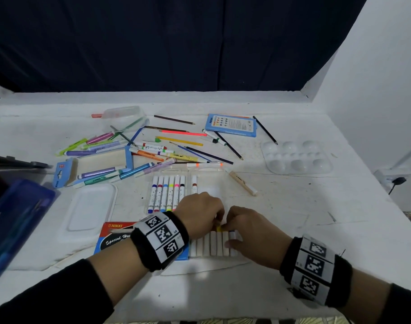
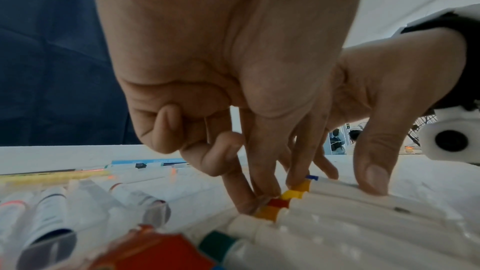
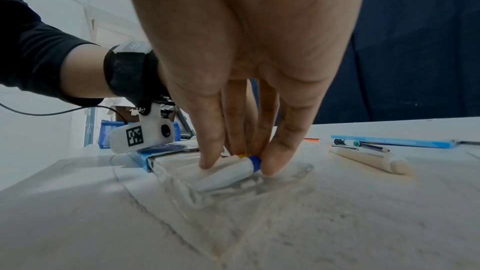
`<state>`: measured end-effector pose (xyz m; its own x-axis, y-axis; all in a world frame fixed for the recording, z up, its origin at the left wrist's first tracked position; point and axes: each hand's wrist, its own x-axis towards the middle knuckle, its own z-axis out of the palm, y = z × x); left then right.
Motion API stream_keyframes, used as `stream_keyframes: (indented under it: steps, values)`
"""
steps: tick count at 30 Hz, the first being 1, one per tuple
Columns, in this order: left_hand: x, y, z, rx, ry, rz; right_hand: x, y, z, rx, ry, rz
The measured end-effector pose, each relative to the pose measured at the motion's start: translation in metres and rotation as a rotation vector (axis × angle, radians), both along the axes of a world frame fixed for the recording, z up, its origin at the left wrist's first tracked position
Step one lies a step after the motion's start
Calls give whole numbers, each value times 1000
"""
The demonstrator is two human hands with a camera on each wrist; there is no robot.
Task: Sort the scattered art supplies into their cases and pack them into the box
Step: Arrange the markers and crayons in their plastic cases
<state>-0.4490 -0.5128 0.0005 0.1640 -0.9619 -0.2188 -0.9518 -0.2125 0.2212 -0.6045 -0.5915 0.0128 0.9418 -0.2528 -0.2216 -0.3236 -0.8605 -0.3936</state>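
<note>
A row of white markers (image 1: pixel 211 246) lies in a clear case (image 3: pixel 259 188) near the table's front edge. My left hand (image 1: pixel 217 222) reaches down onto their far ends. In the left wrist view its extended fingertips (image 2: pixel 244 202) press on the yellow and red caps (image 2: pixel 293 193), while the other two fingers stay curled. My right hand (image 1: pixel 226 235) holds the rightmost, blue-capped marker (image 3: pixel 226 176): thumb on the barrel, a finger against the cap. A second clear tray (image 1: pixel 207 183) just beyond holds several more markers (image 1: pixel 167 195).
Loose pens, pencils and brushes are scattered across the back of the table around a blue pencil box (image 1: pixel 231 125) and an open card sleeve (image 1: pixel 66 174). A white palette (image 1: pixel 295 156) lies right, a clear lid (image 1: pixel 90 209) and blue box (image 1: pixel 12 218) left.
</note>
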Motion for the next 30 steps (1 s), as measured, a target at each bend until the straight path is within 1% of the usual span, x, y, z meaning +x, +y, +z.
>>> stream_keyframes:
  steps: [7, 12, 16, 20, 23, 25, 27, 30]
  values:
    - [6, -2, 0, -9, 44, 9, 9, -3, 5, -64, 65, 45]
    - [10, 4, 4, -5, 95, 23, 19, -12, 6, -73, 78, 69]
    - [20, 22, 3, 0, 252, 20, 23, -24, 3, -19, 69, 55]
    - [33, 49, 6, -65, 334, 27, 24, -29, 0, 5, 82, 78]
    - [49, 66, 11, -163, 356, 89, 31, -33, 5, -22, 90, 109]
    - [60, 77, 17, -249, 374, 149, 42, -36, 12, -22, 33, 103]
    - [73, 90, 21, -337, 389, 224, 57, -39, 18, -15, -78, 67]
    - [95, 107, 22, -408, 320, 305, 83, -41, 25, 16, -274, -16]
